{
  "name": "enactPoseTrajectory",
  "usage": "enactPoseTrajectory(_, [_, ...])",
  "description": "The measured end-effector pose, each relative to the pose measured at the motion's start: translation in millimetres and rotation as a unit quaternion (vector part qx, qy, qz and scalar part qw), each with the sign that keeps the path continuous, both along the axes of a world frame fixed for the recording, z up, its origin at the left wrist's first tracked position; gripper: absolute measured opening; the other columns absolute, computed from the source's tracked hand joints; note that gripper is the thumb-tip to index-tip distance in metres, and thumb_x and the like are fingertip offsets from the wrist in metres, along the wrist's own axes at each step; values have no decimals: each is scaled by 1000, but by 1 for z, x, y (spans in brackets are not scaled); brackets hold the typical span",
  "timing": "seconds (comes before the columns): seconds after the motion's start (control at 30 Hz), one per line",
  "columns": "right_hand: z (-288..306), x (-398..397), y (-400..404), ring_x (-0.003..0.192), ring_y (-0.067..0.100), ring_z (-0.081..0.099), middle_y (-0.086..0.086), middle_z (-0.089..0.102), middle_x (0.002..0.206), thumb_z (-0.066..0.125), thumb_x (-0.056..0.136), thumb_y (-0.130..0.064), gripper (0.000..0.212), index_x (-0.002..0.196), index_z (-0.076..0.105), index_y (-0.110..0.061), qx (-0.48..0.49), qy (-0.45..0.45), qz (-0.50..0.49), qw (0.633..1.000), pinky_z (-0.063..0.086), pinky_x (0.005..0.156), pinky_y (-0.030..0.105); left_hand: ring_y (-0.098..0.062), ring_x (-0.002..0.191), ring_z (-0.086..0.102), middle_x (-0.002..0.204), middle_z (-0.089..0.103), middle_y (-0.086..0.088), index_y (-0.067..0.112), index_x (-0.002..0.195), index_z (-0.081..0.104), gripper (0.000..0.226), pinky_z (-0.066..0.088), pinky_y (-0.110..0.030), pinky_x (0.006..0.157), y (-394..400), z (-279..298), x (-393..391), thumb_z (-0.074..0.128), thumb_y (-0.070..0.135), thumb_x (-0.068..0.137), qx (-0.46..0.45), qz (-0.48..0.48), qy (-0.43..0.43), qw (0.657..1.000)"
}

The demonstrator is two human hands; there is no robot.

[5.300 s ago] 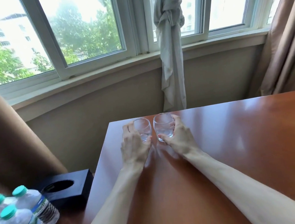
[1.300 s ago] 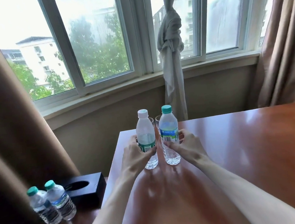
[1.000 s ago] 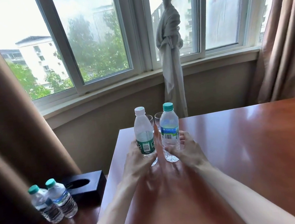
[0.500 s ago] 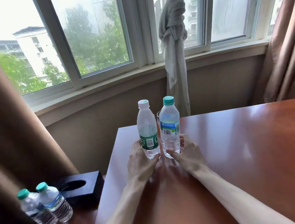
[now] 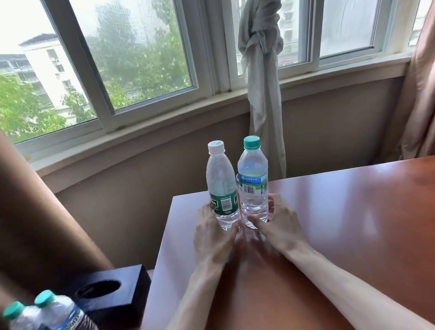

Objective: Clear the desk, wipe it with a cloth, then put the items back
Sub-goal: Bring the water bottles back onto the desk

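Observation:
Two water bottles stand upright side by side near the far left corner of the reddish wooden desk [image 5: 354,230]. The white-capped bottle [image 5: 221,188] has a green label, and my left hand [image 5: 212,240] holds its base. The teal-capped bottle [image 5: 253,182] has a blue label, and my right hand [image 5: 279,225] holds its base. A glass rim [image 5: 238,182] shows between the bottles, behind them; the rest of the glasses is hidden.
Left of the desk, on a lower dark surface, lie two more teal-capped bottles [image 5: 58,326] and a black box with a round hole [image 5: 111,293]. Brown curtains hang at both sides. A grey knotted curtain [image 5: 263,78] hangs behind the desk.
Two glasses were set at the far edge earlier. Since then both hands brought the two bottles and pushed them a little further back, in front of the glasses.

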State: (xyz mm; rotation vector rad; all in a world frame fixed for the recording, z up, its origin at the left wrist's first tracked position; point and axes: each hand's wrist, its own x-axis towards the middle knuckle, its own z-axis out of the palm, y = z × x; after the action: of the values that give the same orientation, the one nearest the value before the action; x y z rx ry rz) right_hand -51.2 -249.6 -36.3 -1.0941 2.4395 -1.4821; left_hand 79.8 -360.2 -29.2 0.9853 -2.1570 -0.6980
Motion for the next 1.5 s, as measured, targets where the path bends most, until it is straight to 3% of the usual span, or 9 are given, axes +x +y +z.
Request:
enactPoseTrajectory(0.23, [14, 11, 10, 115, 22, 64, 0, 68, 125, 78, 88, -40, 53, 133, 58, -21, 24, 0, 1, 1000, 51, 98, 34, -21, 122, 54, 133, 52, 1, 20, 143, 45, 75, 49, -38, 96, 7, 12, 7, 77, 43, 80, 12, -22, -40, 999])
enactPoseTrajectory(0.47, [32, 45, 42, 111, 30, 65, 6, 70, 116, 74, 88, -40, 45, 123, 62, -16, 45, 8, -7, 999, 49, 87, 34, -24, 133, 48, 150, 42, -4, 12, 152, 33, 78, 43, -40, 105, 25, 47, 53, 69, 42, 89, -21, -42, -103, 994])
enactPoseTrajectory(0.7, [41, 138, 56, 123, 23, 59, 9, 62, 131, 73, 92, -31, 51, 136, 59, -10, 99, 54, 123, 986, 45, 104, 33, -9, 124, 53, 138, 50, 17, 29, 139, 50, 49, 47, -39, 97, 35, 56, 169, 58, 47, 93, -89, -73, -193, 974])
enactPoseTrajectory(0.8, [38, 191, 33, 129, 20, 56, 8, 59, 138, 71, 94, -32, 54, 141, 57, -9, 113, 74, 202, 970, 42, 110, 32, -11, 116, 57, 127, 54, 15, 31, 132, 56, 40, 49, -35, 92, 26, 46, 232, 57, 43, 94, -107, -51, -220, 968])
enactPoseTrajectory(0.9, [29, 242, -5, 129, 20, 54, 4, 57, 138, 67, 96, -35, 52, 142, 55, -14, 129, 99, 259, 952, 41, 109, 34, -12, 120, 56, 128, 55, 13, 31, 131, 57, 39, 51, -38, 93, -1, 33, 297, 58, 40, 93, -115, -11, -261, 958])
enactPoseTrajectory(1.17, [-20, 341, -149, 133, 26, 49, 10, 52, 138, 64, 96, -41, 56, 139, 49, -9, 207, 97, 323, 918, 41, 107, 37, -21, 115, 60, 118, 58, 4, 27, 124, 59, 42, 55, -39, 82, -113, -22, 435, 61, 44, 87, -46, 165, -313, 934])
enactPoseTrajectory(1.33, [-65, 365, -232, 129, 30, 49, 12, 53, 136, 73, 86, -45, 66, 137, 45, -12, 255, 40, 312, 914, 45, 102, 41, -25, 115, 60, 118, 55, 2, 23, 123, 53, 52, 55, -43, 81, -179, -75, 444, 65, 54, 82, 11, 198, -289, 937])
enactPoseTrajectory(1.43, [-91, 374, -265, 122, 29, 54, 9, 54, 131, 79, 78, -48, 78, 139, 43, -15, 255, 9, 302, 919, 49, 98, 42, -23, 113, 62, 122, 59, 7, 33, 132, 50, 67, 54, -39, 83, -203, -99, 431, 72, 54, 73, 60, 194, -186, 961])
enactPoseTrajectory(1.5, [-106, 377, -279, 112, 27, 60, 5, 57, 123, 78, 72, -50, 74, 130, 47, -18, 239, -4, 297, 924, 53, 91, 44, -15, 105, 65, 116, 65, 15, 40, 123, 54, 60, 56, -36, 80, -213, -111, 420, 72, 56, 69, 90, 182, -104, 974])
